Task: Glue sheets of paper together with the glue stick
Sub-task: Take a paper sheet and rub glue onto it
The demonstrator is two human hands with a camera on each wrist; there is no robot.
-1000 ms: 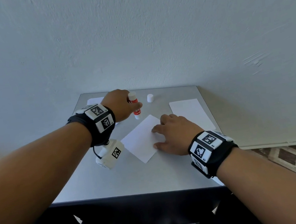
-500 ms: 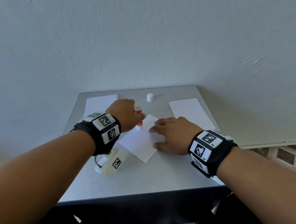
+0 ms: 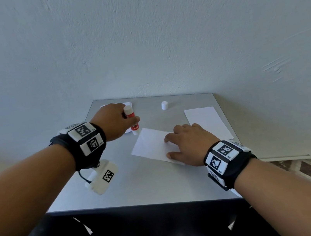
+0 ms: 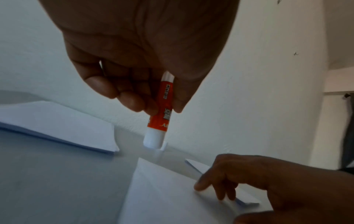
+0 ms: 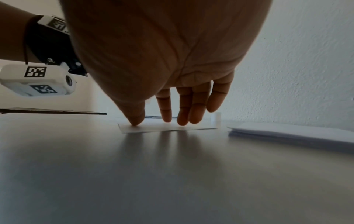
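Note:
My left hand (image 3: 113, 121) (image 4: 145, 91) grips a red and white glue stick (image 3: 132, 122) (image 4: 160, 115), held nearly upright with its open end down at the far left corner of a white sheet (image 3: 148, 145) (image 4: 162, 195). That sheet lies slantwise in the middle of the grey table (image 3: 140, 183). My right hand (image 3: 187, 144) (image 5: 178, 109) presses flat on the sheet's right end with straight, spread fingers. From the right wrist view the sheet (image 5: 166, 128) shows as a thin strip under the fingertips.
The glue stick's white cap (image 3: 164, 105) (image 5: 216, 117) stands at the back of the table. A stack of white sheets (image 3: 206, 122) (image 5: 291, 133) lies at the right edge, another stack (image 3: 126, 103) (image 4: 57, 121) at the back left. A wall rises behind the table.
My left hand came down toward me with the glue stick over the sheet, then moved back and up to the sheet's far left corner. My right hand stayed pressed on the sheet.

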